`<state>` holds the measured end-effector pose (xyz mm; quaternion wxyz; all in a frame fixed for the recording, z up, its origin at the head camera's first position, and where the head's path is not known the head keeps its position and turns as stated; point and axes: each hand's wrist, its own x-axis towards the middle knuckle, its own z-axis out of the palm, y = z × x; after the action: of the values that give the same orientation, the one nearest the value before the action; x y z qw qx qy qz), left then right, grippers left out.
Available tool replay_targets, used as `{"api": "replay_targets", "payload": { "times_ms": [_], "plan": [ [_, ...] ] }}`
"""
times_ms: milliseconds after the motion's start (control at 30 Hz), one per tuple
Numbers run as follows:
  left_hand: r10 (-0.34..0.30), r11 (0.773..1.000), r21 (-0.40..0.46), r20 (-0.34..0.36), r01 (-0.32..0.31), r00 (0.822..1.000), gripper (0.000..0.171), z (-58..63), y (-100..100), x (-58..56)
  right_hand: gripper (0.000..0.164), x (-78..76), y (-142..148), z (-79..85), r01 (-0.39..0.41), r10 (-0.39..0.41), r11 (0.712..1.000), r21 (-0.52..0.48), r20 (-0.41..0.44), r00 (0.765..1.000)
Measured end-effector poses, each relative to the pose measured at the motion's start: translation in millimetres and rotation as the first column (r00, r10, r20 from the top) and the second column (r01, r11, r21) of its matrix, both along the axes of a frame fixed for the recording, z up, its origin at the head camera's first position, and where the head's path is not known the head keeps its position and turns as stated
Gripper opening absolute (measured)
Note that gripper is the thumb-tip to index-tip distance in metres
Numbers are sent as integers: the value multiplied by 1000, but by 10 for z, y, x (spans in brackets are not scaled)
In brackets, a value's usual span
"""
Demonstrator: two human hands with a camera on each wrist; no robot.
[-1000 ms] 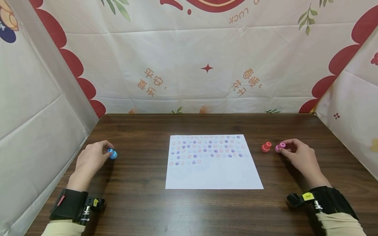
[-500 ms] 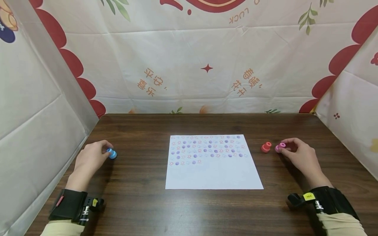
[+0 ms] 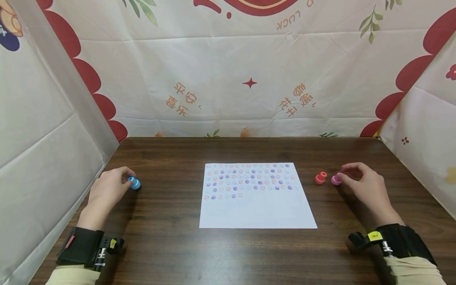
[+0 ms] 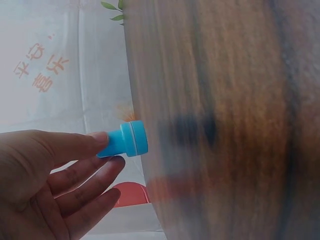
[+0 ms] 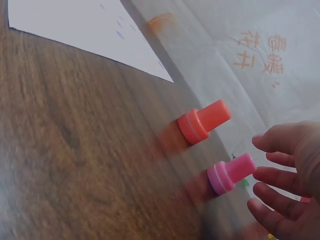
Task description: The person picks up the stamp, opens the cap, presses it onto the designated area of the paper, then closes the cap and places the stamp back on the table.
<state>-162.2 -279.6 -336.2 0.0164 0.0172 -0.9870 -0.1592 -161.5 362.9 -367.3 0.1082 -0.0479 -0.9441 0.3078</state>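
Observation:
At the table's left side my left hand (image 3: 107, 189) holds a small blue stamp (image 3: 134, 183) by its handle. Thumb and fingertips pinch that blue stamp (image 4: 134, 138) in the left wrist view, its wide end toward the table. Over on the right, a pink stamp (image 3: 335, 180) stands upright on the wood. My right hand (image 3: 366, 190) is just beside it, fingers apart. In the right wrist view the relaxed fingers (image 5: 272, 177) are spread close to the handle of the pink stamp (image 5: 229, 175), not gripping it.
An orange-red stamp (image 3: 320, 178) stands just left of the pink one. A white sheet (image 3: 260, 213) with rows of small red, blue and purple prints lies mid-table. White patterned cloth (image 3: 228, 71) hangs behind and along both sides of the dark wooden table (image 3: 213, 253).
My right hand has loosened from the pink stamp, fingers spreading and drawing slightly back. The left hand with the blue stamp has shifted slightly left and up.

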Motion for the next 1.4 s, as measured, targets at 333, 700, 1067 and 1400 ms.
{"api": "replay_targets", "payload": {
  "times_ms": [333, 700, 1067, 1400],
  "plan": [
    [-31, 999, 17, -12, 32, 999, 22, 62, 40, 3, 53, -22, -67, 110, 8, -9, 1000, -15, -62, 998],
    [-63, 997, 29, -67, 65, 996, 24, 128, 109, 18, 52, -31, -195, 244, -5, 1, 999, -34, -102, 995],
    [-77, 995, 59, -132, 86, 988, 24, 171, 230, 11, 51, -12, -354, 354, -24, 19, 999, -46, -121, 993],
    [-103, 985, 119, -175, 125, 979, 23, 226, 377, 4, 49, -22, -509, 441, -62, 56, 997, -42, -134, 989]
  ]
}}
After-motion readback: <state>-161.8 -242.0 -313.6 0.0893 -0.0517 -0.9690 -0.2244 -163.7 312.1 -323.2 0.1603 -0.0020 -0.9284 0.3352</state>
